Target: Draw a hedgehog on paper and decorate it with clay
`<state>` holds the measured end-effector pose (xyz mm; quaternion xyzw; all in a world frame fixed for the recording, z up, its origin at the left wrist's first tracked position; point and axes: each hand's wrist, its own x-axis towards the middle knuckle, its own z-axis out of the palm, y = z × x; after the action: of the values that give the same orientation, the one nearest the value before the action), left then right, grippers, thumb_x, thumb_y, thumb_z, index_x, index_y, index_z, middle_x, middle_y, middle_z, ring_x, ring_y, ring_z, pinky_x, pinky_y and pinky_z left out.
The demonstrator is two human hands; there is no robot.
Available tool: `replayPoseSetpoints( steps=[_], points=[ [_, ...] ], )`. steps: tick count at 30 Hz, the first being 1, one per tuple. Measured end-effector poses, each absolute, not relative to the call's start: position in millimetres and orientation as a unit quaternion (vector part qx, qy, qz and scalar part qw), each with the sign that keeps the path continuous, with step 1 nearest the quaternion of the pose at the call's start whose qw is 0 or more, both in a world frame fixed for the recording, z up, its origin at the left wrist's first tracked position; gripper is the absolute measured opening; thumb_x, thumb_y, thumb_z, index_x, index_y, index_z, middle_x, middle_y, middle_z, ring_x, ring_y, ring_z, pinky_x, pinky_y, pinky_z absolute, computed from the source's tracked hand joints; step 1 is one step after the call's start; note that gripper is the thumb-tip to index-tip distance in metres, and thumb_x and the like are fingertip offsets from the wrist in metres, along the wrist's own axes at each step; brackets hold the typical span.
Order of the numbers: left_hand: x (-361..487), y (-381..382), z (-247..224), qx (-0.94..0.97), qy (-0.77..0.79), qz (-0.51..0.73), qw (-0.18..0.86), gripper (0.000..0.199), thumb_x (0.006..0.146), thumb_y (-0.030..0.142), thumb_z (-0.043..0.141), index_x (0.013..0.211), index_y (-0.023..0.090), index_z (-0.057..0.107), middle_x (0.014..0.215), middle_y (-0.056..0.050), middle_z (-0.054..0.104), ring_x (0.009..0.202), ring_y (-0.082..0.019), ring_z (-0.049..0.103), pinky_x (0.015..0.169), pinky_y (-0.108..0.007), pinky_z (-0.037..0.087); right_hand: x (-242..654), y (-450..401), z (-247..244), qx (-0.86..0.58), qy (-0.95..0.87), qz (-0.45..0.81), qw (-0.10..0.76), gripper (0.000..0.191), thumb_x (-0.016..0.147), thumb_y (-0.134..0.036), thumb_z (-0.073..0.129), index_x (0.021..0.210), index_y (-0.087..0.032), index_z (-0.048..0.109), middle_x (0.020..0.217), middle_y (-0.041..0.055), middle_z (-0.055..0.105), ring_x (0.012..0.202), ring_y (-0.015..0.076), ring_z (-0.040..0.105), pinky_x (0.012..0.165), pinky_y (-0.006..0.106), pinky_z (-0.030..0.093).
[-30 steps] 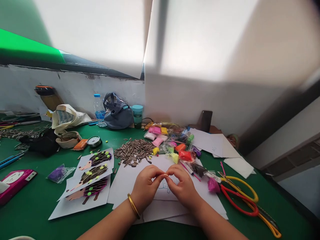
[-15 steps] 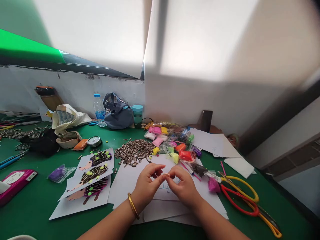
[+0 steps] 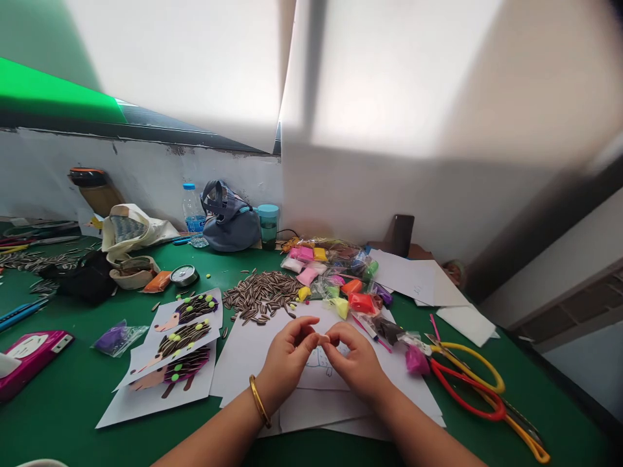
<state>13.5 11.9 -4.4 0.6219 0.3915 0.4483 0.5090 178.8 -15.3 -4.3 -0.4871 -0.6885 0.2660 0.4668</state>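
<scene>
My left hand point(image 3: 287, 353) and my right hand point(image 3: 357, 363) meet fingertip to fingertip above white paper sheets point(image 3: 311, 412). Both are closed in a pinch, thumbs against forefingers. Whatever sits between the fingertips is too small and hidden to make out. Beneath them, a blue line drawing point(image 3: 321, 360) shows partly on the top sheet. Just beyond the left hand lies a heap of striped sunflower seeds point(image 3: 263, 292). Past the right hand are small bags of coloured modelling clay point(image 3: 363, 302), red, yellow, pink and other colours.
Hedgehog pictures point(image 3: 182, 344) made with seeds lie on the left, near a purple clay bag point(image 3: 113, 337) and a magenta box point(image 3: 34, 360). Scissors point(image 3: 467, 383) with red and yellow handles rest at right. A bottle point(image 3: 193, 214), blue bag point(image 3: 231, 220) and phone point(image 3: 402, 235) stand along the wall.
The fingertips have shifted very slightly against each other, still pinched together. Everything else on the table stays where it was.
</scene>
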Motion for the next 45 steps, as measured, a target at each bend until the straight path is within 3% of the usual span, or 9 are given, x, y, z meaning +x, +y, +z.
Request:
replayPoseSetpoints(
  steps=[6,10,16,23,27,31,36,41,45],
  points=[
    [13.4,12.5,-3.0,0.690,0.412,0.422,0.420,0.017,0.081,0.034,0.066,0.075,0.019,0.068,0.079,-0.004,0.063,0.076,-0.019,0.057,0.071,-0.030,0.046,176.0,-18.1,-4.7,-0.500,-0.711,0.239,0.434,0.014,0.085,-0.024,0.059,0.072,-0.021,0.059,0.073,0.0008,0.059,0.072,0.0163,0.055,0.067,0.028,0.045],
    [15.2,13.2,-3.1,0.623,0.419,0.439,0.493,0.021,0.080,0.039,0.067,0.078,0.018,0.065,0.080,-0.004,0.064,0.078,-0.019,0.058,0.072,-0.031,0.048,177.1,-16.8,-4.0,-0.500,-0.688,0.271,0.450,0.009,0.085,-0.031,0.064,0.083,-0.021,0.065,0.079,0.0017,0.062,0.076,0.0170,0.058,0.070,0.028,0.047],
    [14.8,10.9,-5.5,0.586,0.383,0.459,0.547,0.039,0.084,0.041,0.063,0.117,0.021,0.058,0.085,-0.001,0.060,0.079,-0.016,0.057,0.072,-0.028,0.048,178.9,-15.0,-3.9,-0.492,-0.673,0.270,0.483,0.019,0.088,-0.031,0.059,0.072,-0.021,0.062,0.074,0.0017,0.059,0.071,0.0161,0.056,0.066,0.028,0.046],
    [14.6,11.3,-2.1,0.652,0.410,0.433,0.469,0.021,0.083,0.037,0.063,0.074,0.017,0.065,0.079,-0.005,0.065,0.079,-0.020,0.059,0.074,-0.030,0.047,176.6,-19.2,-2.0,-0.501,-0.698,0.240,0.453,0.006,0.083,-0.023,0.062,0.078,-0.021,0.061,0.077,0.0018,0.059,0.076,0.0178,0.055,0.071,0.030,0.045],
    [16.0,12.3,-1.6,0.606,0.387,0.452,0.527,0.022,0.082,0.037,0.065,0.075,0.017,0.066,0.078,-0.005,0.066,0.079,-0.020,0.061,0.077,-0.031,0.048,178.1,-17.8,-4.1,-0.482,-0.693,0.289,0.451,0.015,0.083,-0.032,0.068,0.095,-0.023,0.067,0.086,0.0025,0.062,0.083,0.0187,0.058,0.076,0.030,0.046],
    [16.3,11.8,-2.9,0.601,0.390,0.460,0.525,0.024,0.080,0.040,0.068,0.075,0.016,0.068,0.079,-0.004,0.064,0.078,-0.018,0.058,0.074,-0.029,0.047,179.6,-15.2,-6.0,-0.473,-0.680,0.304,0.470,0.022,0.092,-0.039,0.058,0.082,-0.022,0.069,0.077,0.0018,0.060,0.075,0.0163,0.057,0.071,0.028,0.045],
    [15.3,12.8,-5.0,0.583,0.404,0.449,0.543,0.033,0.082,0.042,0.065,0.106,0.019,0.069,0.089,-0.005,0.066,0.080,-0.018,0.059,0.072,-0.029,0.047,179.4,-15.5,-4.9,-0.497,-0.678,0.284,0.460,0.028,0.091,-0.040,0.059,0.073,-0.020,0.066,0.071,0.0007,0.058,0.069,0.0150,0.055,0.065,0.027,0.042],
    [15.5,16.1,-7.4,0.631,0.419,0.441,0.481,0.022,0.078,0.038,0.068,0.075,0.016,0.070,0.080,-0.006,0.065,0.079,-0.020,0.059,0.073,-0.031,0.047,180.1,-14.7,-7.9,-0.492,-0.689,0.291,0.445,0.021,0.090,-0.037,0.060,0.082,-0.021,0.070,0.076,0.0015,0.061,0.074,0.0159,0.058,0.070,0.027,0.043],
    [15.8,16.0,-8.1,0.607,0.428,0.444,0.501,0.025,0.079,0.041,0.068,0.078,0.016,0.069,0.080,-0.006,0.066,0.077,-0.020,0.059,0.073,-0.031,0.047,180.7,-12.8,-9.3,-0.496,-0.670,0.308,0.459,0.018,0.089,-0.037,0.062,0.084,-0.021,0.070,0.078,0.0016,0.062,0.075,0.0162,0.058,0.071,0.027,0.045]
  ],
)
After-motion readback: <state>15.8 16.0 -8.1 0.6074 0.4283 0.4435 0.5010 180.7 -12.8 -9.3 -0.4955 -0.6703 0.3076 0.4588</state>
